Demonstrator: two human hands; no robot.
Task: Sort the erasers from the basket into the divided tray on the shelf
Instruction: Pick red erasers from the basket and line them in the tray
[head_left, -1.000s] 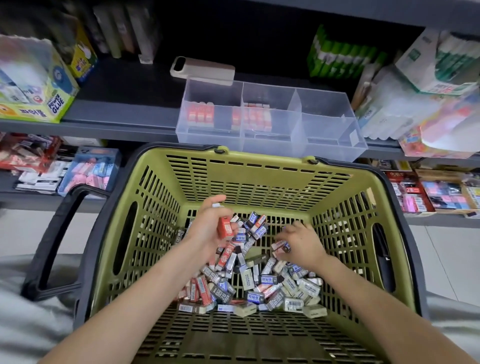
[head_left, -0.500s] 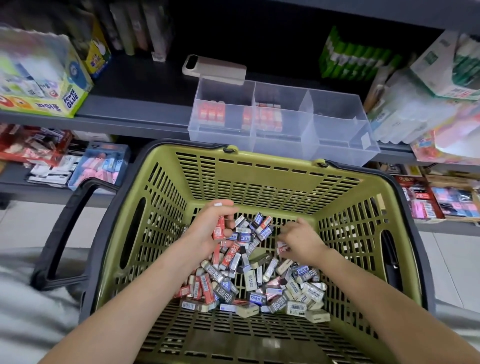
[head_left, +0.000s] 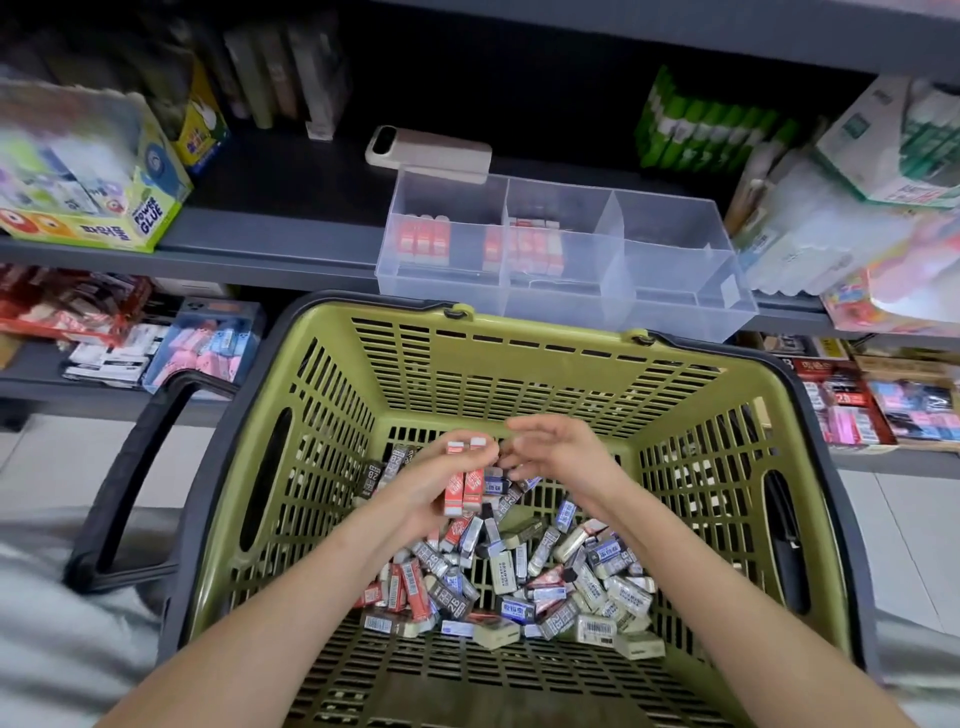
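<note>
- Left grip (head_left: 425, 488): fingers curled round two red erasers (head_left: 464, 480), held upright and side by side.
- Right grip (head_left: 565, 452): just right of the left grip, fingers loosely curled, nothing visible in it. Its fingertips are close to the held pair; whether they touch cannot be told.
- Pile (head_left: 519, 582): mixed red, blue, grey and cream erasers, directly below both grips on the floor of the basket (head_left: 545, 364).
- Tray (head_left: 675, 291): on the shelf (head_left: 270, 249), beyond and above the grips. Sorted erasers (head_left: 423, 240), all red, stand in its left and middle compartments; the right sections show none.
- Progress: judged early. Few pieces are sorted, most of the pile remains, and the other colours are not yet begun. The held pair probably belongs with the red rows.
</note>
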